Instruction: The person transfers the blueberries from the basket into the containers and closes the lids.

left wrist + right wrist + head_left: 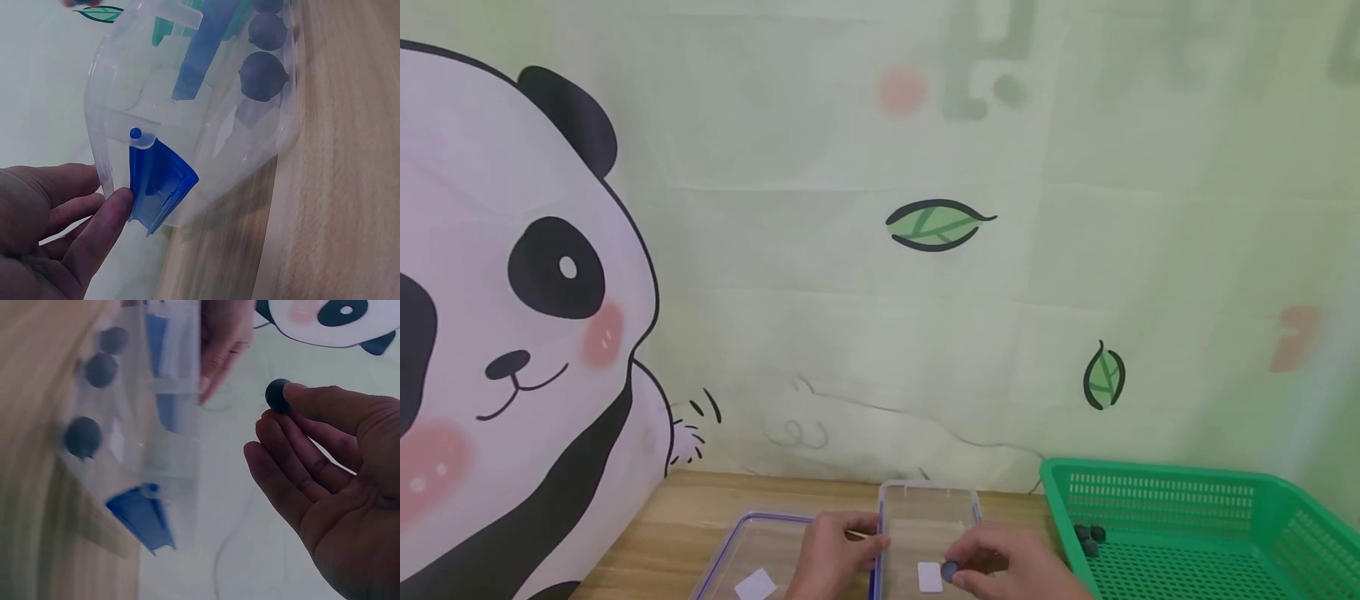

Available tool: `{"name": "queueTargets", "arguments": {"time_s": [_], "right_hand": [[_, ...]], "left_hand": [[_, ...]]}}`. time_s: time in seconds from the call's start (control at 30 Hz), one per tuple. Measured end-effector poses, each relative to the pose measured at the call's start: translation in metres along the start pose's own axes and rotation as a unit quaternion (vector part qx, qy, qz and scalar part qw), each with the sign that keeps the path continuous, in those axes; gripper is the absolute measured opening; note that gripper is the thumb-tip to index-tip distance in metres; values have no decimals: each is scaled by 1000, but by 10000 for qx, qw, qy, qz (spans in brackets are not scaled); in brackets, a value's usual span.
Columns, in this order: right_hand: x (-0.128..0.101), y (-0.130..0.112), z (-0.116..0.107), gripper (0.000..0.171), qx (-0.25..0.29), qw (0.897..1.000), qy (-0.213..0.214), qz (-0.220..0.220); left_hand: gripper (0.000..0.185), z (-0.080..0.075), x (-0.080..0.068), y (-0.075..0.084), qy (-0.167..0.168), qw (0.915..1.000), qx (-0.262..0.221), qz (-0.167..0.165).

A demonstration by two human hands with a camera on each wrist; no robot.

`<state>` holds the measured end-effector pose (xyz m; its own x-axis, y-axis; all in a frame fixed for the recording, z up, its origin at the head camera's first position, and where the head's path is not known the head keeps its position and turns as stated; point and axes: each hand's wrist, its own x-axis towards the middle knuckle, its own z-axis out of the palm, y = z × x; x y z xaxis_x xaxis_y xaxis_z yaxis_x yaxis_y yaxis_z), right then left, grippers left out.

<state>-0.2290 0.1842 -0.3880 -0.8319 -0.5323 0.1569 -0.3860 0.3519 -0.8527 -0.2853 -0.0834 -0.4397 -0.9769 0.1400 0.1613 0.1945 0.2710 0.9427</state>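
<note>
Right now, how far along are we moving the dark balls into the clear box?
Three dark balls already lie in the clear box. The right hand pinches another ball over it; the left hand steadies the box's edge. A few balls remain in the green basket.

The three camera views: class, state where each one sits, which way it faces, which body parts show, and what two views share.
Head: worn on the head, facing forward at the panda wall; both hands at the clear plastic container.
Left wrist: beside the left hand, whose fingers touch the container's blue latch.
Right wrist: facing the right hand, which pinches a small dark ball.
Both wrist views share dark balls seen through the container.
</note>
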Motion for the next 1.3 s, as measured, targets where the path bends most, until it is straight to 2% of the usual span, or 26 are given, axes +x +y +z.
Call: {"name": "queueTargets", "arguments": {"time_s": [0.17, 0.37, 0.67, 0.8, 0.97, 1.1, 1.3], "right_hand": [[4, 11, 9, 16, 426, 9965, -442, 576], [6, 17, 13, 17, 421, 9927, -693, 897], [8, 19, 15, 15, 486, 9900, -969, 903], [8, 19, 14, 16, 526, 9882, -983, 1053], [6, 15, 12, 17, 427, 9883, -834, 1202], [3, 10, 8, 15, 183, 9921, -516, 1132], [-6, -6, -8, 11, -597, 9970, 53, 500]], "left_hand": [[27, -1, 1, 0, -33, 9998, 28, -210], [28, -1, 0, 0, 19, 9999, -9, -120], [27, -1, 0, -1, -1, 10000, -17, -67], [27, -2, -1, -1, 11, 10000, -39, -25], [27, -1, 1, 0, -14, 10000, -42, -90], [27, -1, 1, 0, -43, 9999, -46, -95], [27, -1, 0, -1, -23, 9999, -95, 28]]}}
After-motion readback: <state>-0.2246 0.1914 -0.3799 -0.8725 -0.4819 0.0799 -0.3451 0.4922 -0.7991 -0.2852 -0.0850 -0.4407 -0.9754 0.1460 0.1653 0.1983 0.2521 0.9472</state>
